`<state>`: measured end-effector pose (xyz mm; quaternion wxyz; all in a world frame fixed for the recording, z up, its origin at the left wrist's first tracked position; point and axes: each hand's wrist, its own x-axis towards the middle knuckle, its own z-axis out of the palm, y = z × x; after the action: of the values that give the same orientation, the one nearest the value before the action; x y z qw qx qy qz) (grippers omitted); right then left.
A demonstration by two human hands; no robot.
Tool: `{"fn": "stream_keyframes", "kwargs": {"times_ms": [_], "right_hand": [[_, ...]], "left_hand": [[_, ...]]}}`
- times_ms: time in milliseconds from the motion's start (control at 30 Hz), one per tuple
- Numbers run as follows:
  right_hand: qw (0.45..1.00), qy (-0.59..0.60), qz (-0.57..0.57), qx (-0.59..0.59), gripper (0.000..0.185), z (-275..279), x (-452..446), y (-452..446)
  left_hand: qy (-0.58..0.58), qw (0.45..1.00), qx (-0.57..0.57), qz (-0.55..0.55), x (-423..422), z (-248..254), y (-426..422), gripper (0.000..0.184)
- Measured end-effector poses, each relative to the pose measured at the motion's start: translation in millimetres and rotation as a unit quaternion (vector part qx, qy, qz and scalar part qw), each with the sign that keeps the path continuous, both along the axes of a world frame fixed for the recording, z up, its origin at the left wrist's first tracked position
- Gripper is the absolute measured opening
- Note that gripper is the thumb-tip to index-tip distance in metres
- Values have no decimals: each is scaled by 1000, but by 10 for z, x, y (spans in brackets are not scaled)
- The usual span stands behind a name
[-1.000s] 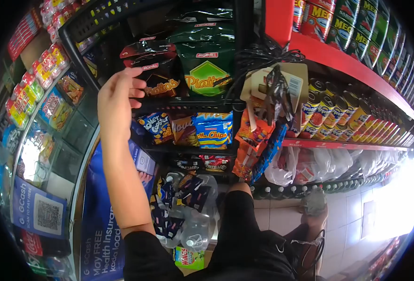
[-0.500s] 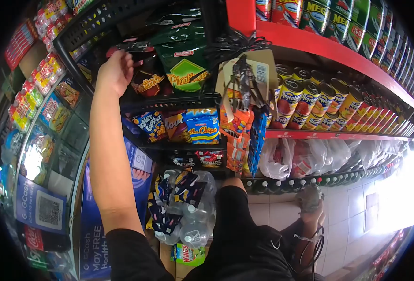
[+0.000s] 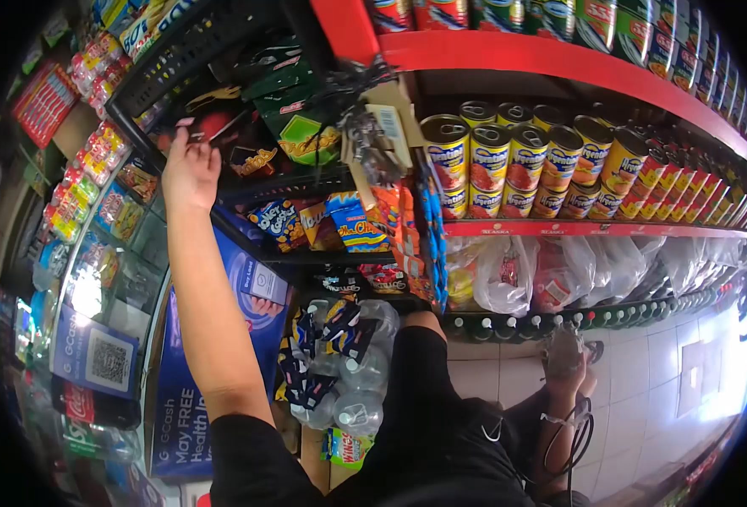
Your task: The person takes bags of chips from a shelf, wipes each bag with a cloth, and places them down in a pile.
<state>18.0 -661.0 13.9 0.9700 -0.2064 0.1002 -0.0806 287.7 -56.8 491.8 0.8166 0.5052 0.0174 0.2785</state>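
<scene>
My left hand (image 3: 192, 173) reaches to a black plastic crate rack (image 3: 189, 63) at the upper left. Its fingers are curled at the top edge of a dark red bag of Piattos chips (image 3: 251, 160), and the thumb is mostly hidden. Beside that bag stands a green bag of Piattos chips (image 3: 301, 139). Low on the right, my right hand (image 3: 566, 380) hangs by my leg, closed around a crumpled greyish thing (image 3: 564, 348) that I cannot identify. A dark cord loops near that wrist.
Smaller snack bags (image 3: 358, 224) fill the tier below. Yellow cans (image 3: 489, 156) line the red shelf (image 3: 559, 226), with bagged goods (image 3: 508, 270) and a row of bottles (image 3: 511, 323) underneath. Clear plastic bottles (image 3: 361, 372) stand by my knee. A glass counter (image 3: 111, 253) curves along the left.
The view has shifted, so the red post and the cans sit further left. My left hand has moved lower and left relative to the crate, and the dark red bag's top has shifted with it.
</scene>
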Motion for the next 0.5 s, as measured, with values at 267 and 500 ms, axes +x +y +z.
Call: {"fn": "stream_keyframes", "kwargs": {"times_ms": [267,500], "right_hand": [[986,149,37,63,55,170,271,27],[981,140,131,-18,55,215,97,150]], "left_hand": [[-106,983,95,116,-1642,-250,-784,38],[193,969,154,-26,-2264,-1136,-1600,32]]}}
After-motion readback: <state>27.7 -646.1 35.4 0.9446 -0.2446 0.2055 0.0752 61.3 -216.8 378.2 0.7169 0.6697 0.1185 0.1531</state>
